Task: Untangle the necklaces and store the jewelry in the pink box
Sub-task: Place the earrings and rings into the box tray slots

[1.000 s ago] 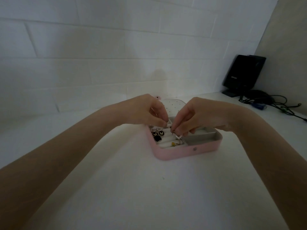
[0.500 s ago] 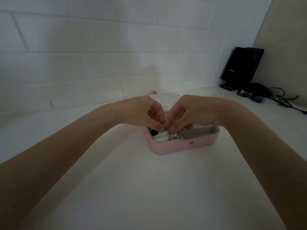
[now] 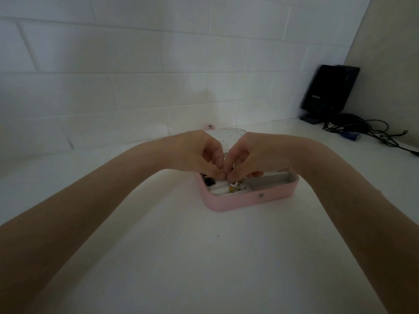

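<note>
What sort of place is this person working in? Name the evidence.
Probably a home or office desk corner: a white tabletop against a white brick wall, with a black speaker and loose cables in the corner.

Arms: two bare forearms, no sleeves in view
Left hand: bare, ringless
Right hand: bare, ringless

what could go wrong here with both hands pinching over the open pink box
The left hand and right hand meet fingertip to fingertip above the pink box, and whatever they pinch is too small to see; tugging might tighten a knot or snap a chain. The hands hover just over the silver ring and black charm, so they could knock those loose.
</note>
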The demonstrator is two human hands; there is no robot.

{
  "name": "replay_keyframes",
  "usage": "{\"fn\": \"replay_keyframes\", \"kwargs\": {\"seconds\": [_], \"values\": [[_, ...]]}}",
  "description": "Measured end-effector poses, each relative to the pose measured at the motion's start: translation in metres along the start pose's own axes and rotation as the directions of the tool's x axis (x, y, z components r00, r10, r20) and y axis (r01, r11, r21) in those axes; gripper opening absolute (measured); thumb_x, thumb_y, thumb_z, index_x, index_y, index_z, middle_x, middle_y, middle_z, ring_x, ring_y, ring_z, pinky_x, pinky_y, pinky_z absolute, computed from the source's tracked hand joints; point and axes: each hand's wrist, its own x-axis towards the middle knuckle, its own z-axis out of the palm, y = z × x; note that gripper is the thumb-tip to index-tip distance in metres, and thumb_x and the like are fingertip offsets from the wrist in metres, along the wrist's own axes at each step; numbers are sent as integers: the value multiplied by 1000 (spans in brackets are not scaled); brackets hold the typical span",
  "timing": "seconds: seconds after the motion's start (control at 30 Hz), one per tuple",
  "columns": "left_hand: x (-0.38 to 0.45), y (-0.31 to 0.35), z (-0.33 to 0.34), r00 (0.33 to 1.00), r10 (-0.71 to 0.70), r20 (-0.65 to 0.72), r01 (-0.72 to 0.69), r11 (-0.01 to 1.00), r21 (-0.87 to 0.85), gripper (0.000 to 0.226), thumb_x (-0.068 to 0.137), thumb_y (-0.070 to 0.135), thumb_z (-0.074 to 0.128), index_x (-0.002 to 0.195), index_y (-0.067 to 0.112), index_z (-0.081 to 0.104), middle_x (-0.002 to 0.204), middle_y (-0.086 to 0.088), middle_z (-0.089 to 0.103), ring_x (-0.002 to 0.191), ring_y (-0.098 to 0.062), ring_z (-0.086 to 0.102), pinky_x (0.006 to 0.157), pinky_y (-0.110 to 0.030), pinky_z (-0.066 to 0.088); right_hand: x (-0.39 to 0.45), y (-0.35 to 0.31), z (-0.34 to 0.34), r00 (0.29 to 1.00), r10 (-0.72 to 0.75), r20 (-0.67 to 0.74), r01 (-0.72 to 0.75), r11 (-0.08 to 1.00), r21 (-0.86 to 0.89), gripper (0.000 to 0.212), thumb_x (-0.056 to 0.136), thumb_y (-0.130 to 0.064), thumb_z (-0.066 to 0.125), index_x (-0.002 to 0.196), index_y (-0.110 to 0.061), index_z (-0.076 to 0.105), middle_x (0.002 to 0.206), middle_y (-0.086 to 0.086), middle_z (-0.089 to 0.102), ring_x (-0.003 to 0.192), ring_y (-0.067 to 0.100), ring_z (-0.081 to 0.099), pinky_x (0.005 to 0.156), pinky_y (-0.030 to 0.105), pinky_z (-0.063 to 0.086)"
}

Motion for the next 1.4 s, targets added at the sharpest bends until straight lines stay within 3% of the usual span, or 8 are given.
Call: {"fn": "replay_keyframes", "kwargs": {"seconds": [0.2, 0.33, 0.6, 0.73, 0.87, 1.07, 1.2, 1.4], "values": [[-6, 10, -4, 999, 24, 29, -27, 996, 86, 13, 72, 31, 76, 65, 33, 66, 59, 11, 46, 47, -1, 39, 49, -12, 28, -2, 4, -1, 1000, 13, 9, -13, 1000, 10, 5, 76, -14, 74, 74, -16, 70, 65, 4, 57, 50, 7, 45, 49, 16, 38], [-5, 16, 2, 997, 58, 43, -63, 992, 107, 12, 70, 33, 77, 65, 40, 68, 61, 8, 49, 51, -4, 38, 55, -19, 31, -5, 8, -5, 1000, 0, 2, 0, 996, 88, 7, 79, -6, 69, 75, -12, 70, 63, 0, 59, 54, 6, 48, 53, 15, 41], [-7, 27, 13, 998, 55, -22, -47, 962, 268, 10, 72, 37, 75, 66, 34, 67, 75, -1, 61, 58, -7, 45, 53, -16, 34, -8, 7, -6, 999, -2, 52, -3, 995, 104, 9, 77, -5, 71, 85, -10, 72, 81, 6, 66, 74, 14, 58, 70, 17, 50], [-11, 33, 18, 995, 75, -71, -39, 912, 407, 10, 72, 39, 74, 71, 30, 69, 63, 9, 52, 57, -7, 47, 51, -18, 34, -9, 5, -5, 999, 9, 47, -12, 997, 72, 16, 76, -5, 72, 93, -6, 72, 82, 4, 67, 74, 11, 60, 71, 17, 51], [-12, 38, 25, 989, 92, -116, -22, 866, 500, 7, 76, 33, 68, 71, 28, 65, 62, 6, 49, 61, -14, 51, 57, -22, 36, -11, 4, -5, 999, 10, 53, -13, 997, 71, 12, 77, -2, 71, 85, -10, 71, 84, 4, 68, 75, 12, 61, 75, 19, 51], [-6, 29, 18, 999, -14, -37, 25, 950, 312, 19, 74, 31, 72, 78, 12, 72, 57, 3, 49, 50, -9, 42, 51, -20, 33, -10, 4, -4, 999, 20, 43, -23, 998, 66, 17, 75, -2, 72, 91, -6, 72, 80, 3, 67, 72, 10, 59, 69, 18, 49], [-5, 26, 14, 997, -58, 44, 52, 991, 121, 7, 75, 27, 74, 73, 20, 73, 61, 3, 52, 52, -4, 40, 47, -12, 29, -9, 3, -3, 999, 32, 43, -35, 997, 69, 9, 75, -2, 72, 81, -9, 70, 71, 0, 63, 65, 8, 57, 66, 14, 50], [-6, 30, 16, 998, -61, 6, 58, 975, 214, 21, 76, 32, 73, 81, 12, 74, 63, -1, 52, 51, -6, 41, 47, -14, 31, -10, 4, -4, 998, 29, 52, -34, 995, 89, 12, 76, 1, 71, 85, -8, 71, 75, 2, 65, 66, 7, 58, 63, 14, 49]]}}
